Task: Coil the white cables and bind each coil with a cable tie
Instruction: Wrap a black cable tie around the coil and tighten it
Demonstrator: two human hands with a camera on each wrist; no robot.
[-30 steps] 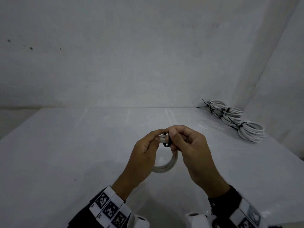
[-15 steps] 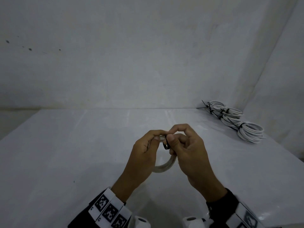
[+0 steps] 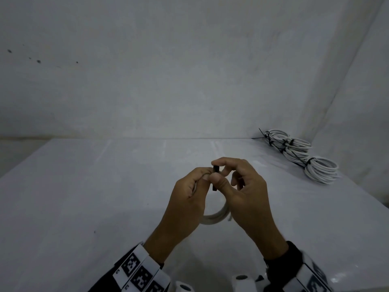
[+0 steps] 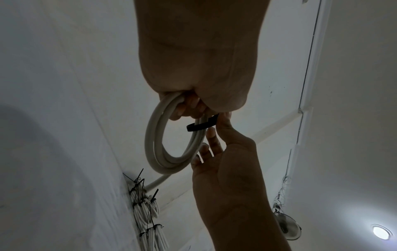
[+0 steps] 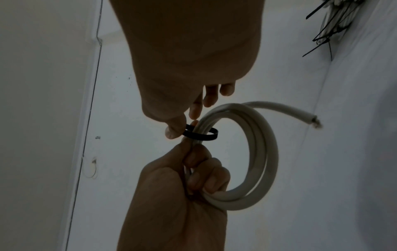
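Above the white table (image 3: 88, 186), left hand (image 3: 185, 199) grips the coil (image 3: 216, 217); right hand (image 3: 244, 190) pinches its black tie (image 3: 215, 171).

Your views are dim and grey, edges bowed by wide lenses. A ceiling lamp (image 4: 381, 234) glares, leaving both hands dark against pale walls
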